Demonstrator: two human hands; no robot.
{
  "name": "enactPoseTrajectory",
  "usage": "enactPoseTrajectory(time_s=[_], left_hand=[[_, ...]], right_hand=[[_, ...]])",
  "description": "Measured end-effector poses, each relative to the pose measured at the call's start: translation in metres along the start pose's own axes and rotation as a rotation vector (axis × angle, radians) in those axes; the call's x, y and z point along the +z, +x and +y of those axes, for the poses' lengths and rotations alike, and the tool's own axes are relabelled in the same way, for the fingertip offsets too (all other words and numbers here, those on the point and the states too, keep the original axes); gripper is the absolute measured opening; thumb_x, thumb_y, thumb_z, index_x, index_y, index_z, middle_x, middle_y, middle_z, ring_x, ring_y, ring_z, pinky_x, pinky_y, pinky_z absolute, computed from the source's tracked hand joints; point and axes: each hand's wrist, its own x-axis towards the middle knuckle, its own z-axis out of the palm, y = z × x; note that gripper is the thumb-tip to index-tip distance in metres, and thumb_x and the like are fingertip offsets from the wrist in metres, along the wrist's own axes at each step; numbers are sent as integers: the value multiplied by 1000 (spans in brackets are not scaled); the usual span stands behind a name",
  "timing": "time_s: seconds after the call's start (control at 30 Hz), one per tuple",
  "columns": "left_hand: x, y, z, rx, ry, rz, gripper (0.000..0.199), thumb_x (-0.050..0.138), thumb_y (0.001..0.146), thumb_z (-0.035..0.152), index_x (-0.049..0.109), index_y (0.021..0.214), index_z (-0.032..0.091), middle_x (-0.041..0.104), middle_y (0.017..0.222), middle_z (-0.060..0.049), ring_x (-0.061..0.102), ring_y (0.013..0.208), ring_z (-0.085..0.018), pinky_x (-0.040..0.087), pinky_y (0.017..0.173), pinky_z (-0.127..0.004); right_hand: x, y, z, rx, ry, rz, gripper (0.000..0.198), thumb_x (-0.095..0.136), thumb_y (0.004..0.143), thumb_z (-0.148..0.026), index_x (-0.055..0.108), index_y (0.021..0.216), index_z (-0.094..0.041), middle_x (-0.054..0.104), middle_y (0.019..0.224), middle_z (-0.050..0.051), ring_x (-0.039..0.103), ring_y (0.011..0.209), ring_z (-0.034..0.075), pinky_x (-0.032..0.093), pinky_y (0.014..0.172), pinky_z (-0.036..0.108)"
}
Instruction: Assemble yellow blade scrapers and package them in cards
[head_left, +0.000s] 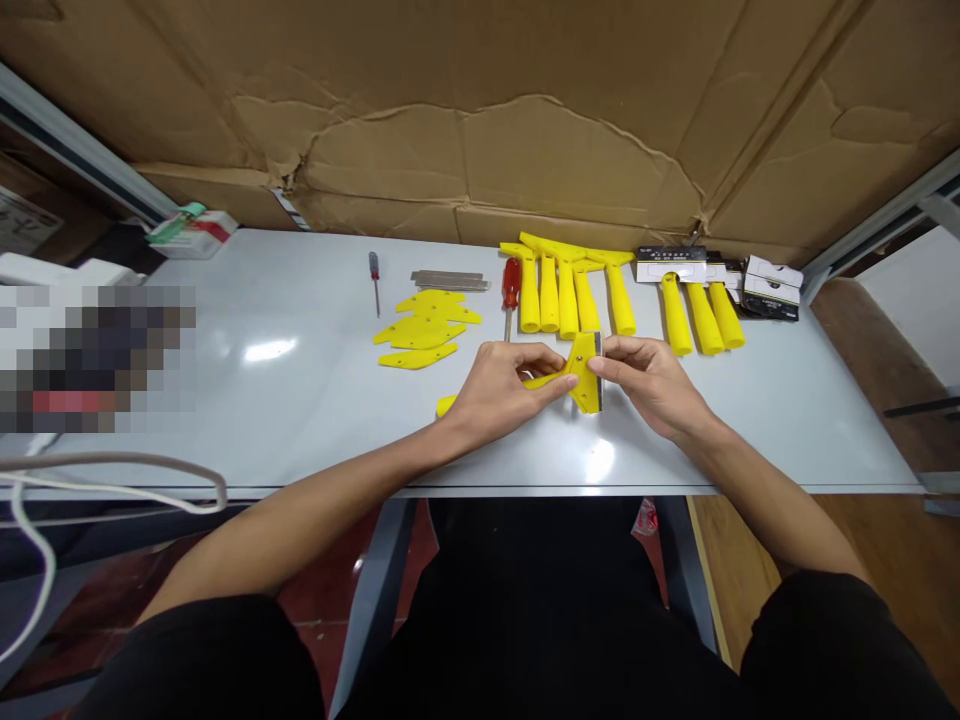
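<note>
My left hand (511, 385) is closed around a yellow scraper (582, 372), its thumb lying on the neck beside the head. The scraper's handle points left beneath that hand, and two screws show on the head. My right hand (651, 378) pinches the head's right edge, where a dark, narrow blade (599, 378) runs along it. Left of the hands lie several flat yellow plates (420, 328) with holes. Behind them is a small stack of thin grey blades (448, 281). A red-handled screwdriver (511, 285) lies just behind my left hand.
Several yellow scraper handles (549, 295) lie in a row at the back. To their right are more yellow handles (705, 318) and black-and-white boxes (771, 287). A small screwdriver (374, 272) lies left. Cardboard (465, 160) walls the table's (300, 400) back edge.
</note>
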Motion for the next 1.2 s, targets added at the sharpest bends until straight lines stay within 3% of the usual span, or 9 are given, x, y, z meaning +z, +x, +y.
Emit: enactPoseTrajectory(time_s=[0.2,0.37,0.5,0.6,0.7,0.8,0.9,1.03,1.2], left_hand=[[2,1,-3,26,-10,-10,20,79,86,38,75,91,19,80,94,-5,74,86,-19,60,84,-33],[4,-1,-9,113,-96,4,31,79,88,33,67,114,21,77,112,-4,75,100,-18,61,92,-30],[4,-2,-11,141,-104,-15,30,81,89,37,69,111,21,76,110,-4,75,92,-16,62,91,-31],[1,0,-10,111,-114,-1,35,83,86,44,71,109,21,76,108,-4,72,89,-16,62,88,-30],[-4,5,-10,69,-100,8,35,82,85,41,71,110,20,75,107,-4,71,86,-15,61,84,-28],[-8,8,-10,19,-88,-51,31,78,85,35,70,110,19,75,109,-6,71,84,-15,60,77,-27],[-9,11,-12,-24,-98,-86,31,77,83,34,68,108,18,74,108,-6,72,83,-15,58,73,-27],[-8,12,-14,-49,-107,-101,34,79,81,36,67,107,18,73,100,-5,71,79,-16,56,72,-29],[-7,15,-12,-118,-156,-92,37,80,79,35,65,106,15,72,95,-6,69,76,-15,55,67,-28]], right_hand=[[1,-1,-1,-40,-39,21,42,97,63,-42,74,85,-16,68,85,1,58,78,7,53,77,22],[3,0,0,-108,-96,33,46,97,61,-48,73,83,-16,66,87,2,54,74,6,52,73,23],[1,1,-4,-128,-197,-39,47,92,68,-55,72,82,-15,69,94,4,59,81,9,53,77,25],[-16,2,-22,-140,-366,-46,48,85,76,-61,77,88,-15,73,98,7,65,85,12,54,78,27],[-57,-1,-49,-219,-791,58,46,76,85,-62,79,84,-16,74,89,8,63,76,11,47,70,27],[-105,-3,-68,-130,-1258,2,32,77,87,-50,80,82,-19,73,80,5,56,65,9,38,65,29],[-131,-2,-68,15,-1379,-183,19,75,86,-40,82,89,-22,75,87,3,61,70,10,41,67,28],[-124,5,-55,92,-1361,-312,15,74,82,-35,80,85,-21,73,82,2,62,70,10,43,65,26],[-108,9,-43,132,-1375,-310,9,71,79,-24,76,75,-18,68,73,1,56,63,8,36,60,25]])
